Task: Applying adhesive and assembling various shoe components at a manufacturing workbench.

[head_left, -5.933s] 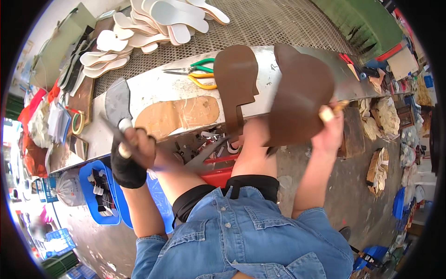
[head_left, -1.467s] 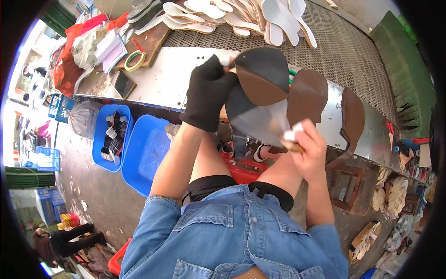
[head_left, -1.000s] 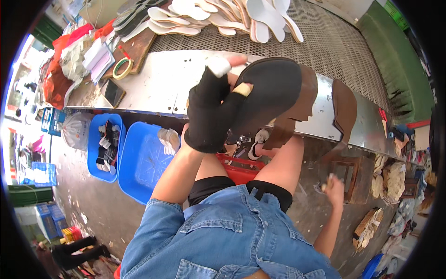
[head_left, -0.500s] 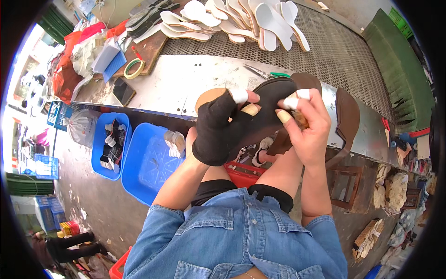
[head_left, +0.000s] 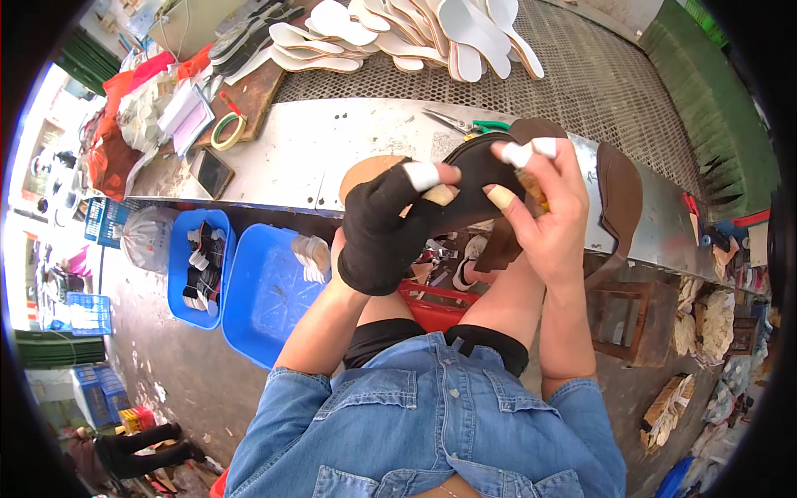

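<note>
Held up over the near edge of the tabletop (head_left: 292,158), between both hands: a black sole-shaped piece (head_left: 480,173), tilted, curved end toward the far side. Left grip: clamped on the piece, in a black fingerless glove (head_left: 378,259) on the left hand (head_left: 388,217), with wrapped thumb and forefinger on the upper face. Right grip: curled round a small yellow-brown handle (head_left: 534,192) in the bare right hand (head_left: 556,220); wrapped fingertips at the right side of the piece, cannot tell whether pinched on it as well.

Beside the glove, partly hidden: a tan insole (head_left: 363,180). Just beyond the hands, on the tabletop: green-handled pliers (head_left: 477,126) and a brown piece (head_left: 535,130), largely covered from view. Farther right, with a narrow tail past the edge: stacked brown pieces (head_left: 618,183).

On the mesh at the back: a heap of white insoles (head_left: 407,33). To the left: a tape roll (head_left: 217,137) and a phone (head_left: 214,175). Below, on the floor: two blue bins (head_left: 274,311), side by side.
</note>
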The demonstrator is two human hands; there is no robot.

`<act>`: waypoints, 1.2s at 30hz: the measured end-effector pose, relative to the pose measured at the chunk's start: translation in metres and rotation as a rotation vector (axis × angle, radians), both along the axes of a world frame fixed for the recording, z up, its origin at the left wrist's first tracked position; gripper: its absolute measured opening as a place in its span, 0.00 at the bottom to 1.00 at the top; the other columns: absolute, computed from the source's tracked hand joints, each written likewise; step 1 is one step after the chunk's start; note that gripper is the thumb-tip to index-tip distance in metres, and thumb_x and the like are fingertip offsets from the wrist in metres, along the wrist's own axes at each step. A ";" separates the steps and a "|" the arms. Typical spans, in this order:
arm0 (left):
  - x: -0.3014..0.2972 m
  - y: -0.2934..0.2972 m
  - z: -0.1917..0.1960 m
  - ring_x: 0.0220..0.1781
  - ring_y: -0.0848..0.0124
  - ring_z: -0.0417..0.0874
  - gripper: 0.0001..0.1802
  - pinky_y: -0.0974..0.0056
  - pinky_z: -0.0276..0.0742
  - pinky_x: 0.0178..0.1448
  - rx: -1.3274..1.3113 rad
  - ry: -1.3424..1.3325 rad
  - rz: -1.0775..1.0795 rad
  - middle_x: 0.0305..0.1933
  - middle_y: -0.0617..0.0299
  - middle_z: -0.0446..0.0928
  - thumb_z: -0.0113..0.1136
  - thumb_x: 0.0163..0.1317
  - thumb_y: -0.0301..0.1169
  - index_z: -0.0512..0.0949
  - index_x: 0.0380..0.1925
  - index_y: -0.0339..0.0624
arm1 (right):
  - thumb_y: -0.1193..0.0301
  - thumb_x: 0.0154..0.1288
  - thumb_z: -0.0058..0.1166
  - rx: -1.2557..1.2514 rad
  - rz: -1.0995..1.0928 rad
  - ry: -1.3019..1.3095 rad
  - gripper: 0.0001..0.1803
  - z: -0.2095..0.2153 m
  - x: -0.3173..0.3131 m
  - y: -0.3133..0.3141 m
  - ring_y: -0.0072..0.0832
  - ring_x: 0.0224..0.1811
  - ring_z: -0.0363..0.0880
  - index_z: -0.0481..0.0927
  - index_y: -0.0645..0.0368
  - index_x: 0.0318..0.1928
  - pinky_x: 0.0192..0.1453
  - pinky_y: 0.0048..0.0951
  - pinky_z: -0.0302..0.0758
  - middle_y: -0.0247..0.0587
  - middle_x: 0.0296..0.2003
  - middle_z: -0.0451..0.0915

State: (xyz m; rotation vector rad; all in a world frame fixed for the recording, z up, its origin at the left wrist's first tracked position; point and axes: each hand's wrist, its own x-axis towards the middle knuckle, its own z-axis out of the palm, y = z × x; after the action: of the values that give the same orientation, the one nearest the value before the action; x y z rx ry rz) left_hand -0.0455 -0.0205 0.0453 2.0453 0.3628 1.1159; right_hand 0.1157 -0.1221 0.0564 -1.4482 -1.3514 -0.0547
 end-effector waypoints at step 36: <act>0.007 0.000 -0.016 0.31 0.74 0.79 0.20 0.71 0.73 0.36 -0.043 -0.082 0.091 0.30 0.60 0.78 0.61 0.54 0.18 0.79 0.49 0.43 | 0.82 0.48 0.63 -0.001 -0.156 -0.104 0.19 -0.009 -0.005 0.000 0.25 0.26 0.73 0.81 0.61 0.44 0.31 0.24 0.71 0.37 0.32 0.74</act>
State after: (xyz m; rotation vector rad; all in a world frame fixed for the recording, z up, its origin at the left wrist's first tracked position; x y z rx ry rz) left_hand -0.0380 -0.0201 0.0292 1.9560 0.4384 1.2321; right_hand 0.1106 -0.1223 0.0469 -1.5678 -1.3192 -0.2336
